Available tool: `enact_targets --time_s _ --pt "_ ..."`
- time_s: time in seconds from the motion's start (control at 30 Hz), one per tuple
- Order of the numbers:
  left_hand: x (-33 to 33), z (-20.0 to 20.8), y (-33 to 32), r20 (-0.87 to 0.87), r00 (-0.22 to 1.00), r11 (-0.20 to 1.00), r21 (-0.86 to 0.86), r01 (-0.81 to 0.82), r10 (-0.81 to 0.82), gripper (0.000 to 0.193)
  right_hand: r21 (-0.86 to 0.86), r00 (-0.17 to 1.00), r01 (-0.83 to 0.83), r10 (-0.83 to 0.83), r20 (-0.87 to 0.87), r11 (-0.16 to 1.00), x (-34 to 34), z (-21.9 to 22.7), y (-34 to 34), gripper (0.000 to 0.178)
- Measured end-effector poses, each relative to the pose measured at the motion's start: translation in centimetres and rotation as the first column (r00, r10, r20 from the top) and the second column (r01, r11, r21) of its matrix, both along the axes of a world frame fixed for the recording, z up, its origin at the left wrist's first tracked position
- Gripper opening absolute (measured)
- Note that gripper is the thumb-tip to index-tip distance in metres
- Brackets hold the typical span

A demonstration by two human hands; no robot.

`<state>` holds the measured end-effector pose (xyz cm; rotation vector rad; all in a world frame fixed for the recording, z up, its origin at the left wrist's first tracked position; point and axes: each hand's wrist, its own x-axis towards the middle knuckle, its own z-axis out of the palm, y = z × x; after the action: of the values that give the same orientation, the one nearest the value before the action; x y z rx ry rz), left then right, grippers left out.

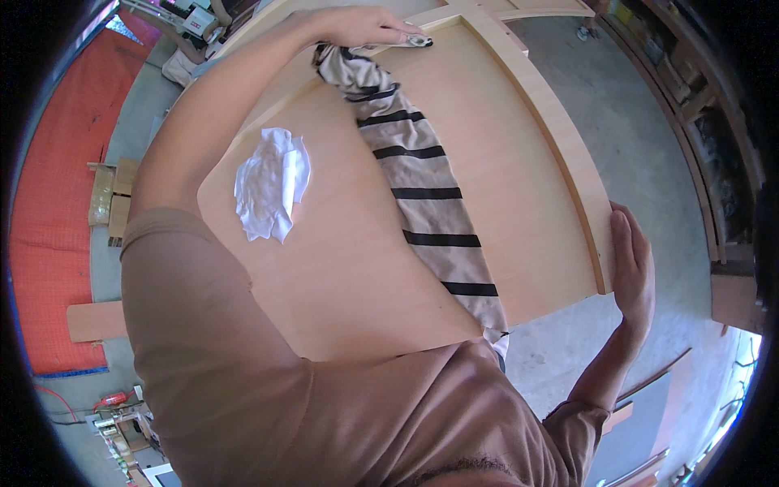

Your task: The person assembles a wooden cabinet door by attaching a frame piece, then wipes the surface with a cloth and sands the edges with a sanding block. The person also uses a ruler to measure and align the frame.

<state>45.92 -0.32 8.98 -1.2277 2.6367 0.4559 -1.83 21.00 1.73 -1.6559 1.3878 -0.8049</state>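
Across a pale wooden panel with a raised rim stretches a long beige striped cloth with black bands. Its lower end reaches my body; its bunched upper end lies under my left hand at the far side. The fingers of that hand are closed on the cloth, and a small bit of it pokes out past the fingertips. At the right, my right hand grips the outer side of the wooden rim, its fingers partly hidden. A crumpled white cloth lies on the panel inside my left arm.
More wooden framing adjoins at the far side. Shelves with assorted items line the right. Boards lie on the floor at the lower right. An orange-red sheet and cardboard boxes are at the left.
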Motion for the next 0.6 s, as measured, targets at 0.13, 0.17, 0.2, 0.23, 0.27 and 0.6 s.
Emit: enact_targets --time_s 0.13,0.17,0.2,0.23,0.27,0.6 --pt "-3.3 1.1 0.9 0.055 0.982 0.983 -0.004 -0.183 0.182 0.058 -0.006 1.000 -0.023 0.023 -0.008 1.000 0.1 0.4 -0.2 0.047" --pt "-3.9 1.0 0.6 0.100 0.961 0.966 -0.026 -0.258 0.259 0.059 -0.018 0.999 -0.030 0.030 0.012 0.999 0.0 0.1 -0.2 0.046" --pt "-4.8 1.4 0.2 0.074 0.961 0.962 0.044 -0.271 0.267 0.059 -0.025 0.999 -0.012 0.012 0.030 1.000 0.0 -0.1 0.0 0.046" --pt "-5.8 2.1 0.2 0.052 0.958 0.951 0.116 -0.287 0.283 0.059 -0.019 0.999 -0.005 0.005 0.034 1.000 0.0 -0.1 0.2 0.045" --pt "-6.3 2.3 0.4 0.030 0.953 0.935 0.188 -0.301 0.301 0.059 -0.013 0.999 0.002 -0.002 0.038 1.000 0.1 -0.1 0.3 0.045" --pt "-6.5 1.8 0.3 0.077 0.943 0.937 0.110 -0.330 0.323 0.052 0.032 0.999 0.039 -0.040 0.021 0.999 0.0 -0.5 0.3 0.046"
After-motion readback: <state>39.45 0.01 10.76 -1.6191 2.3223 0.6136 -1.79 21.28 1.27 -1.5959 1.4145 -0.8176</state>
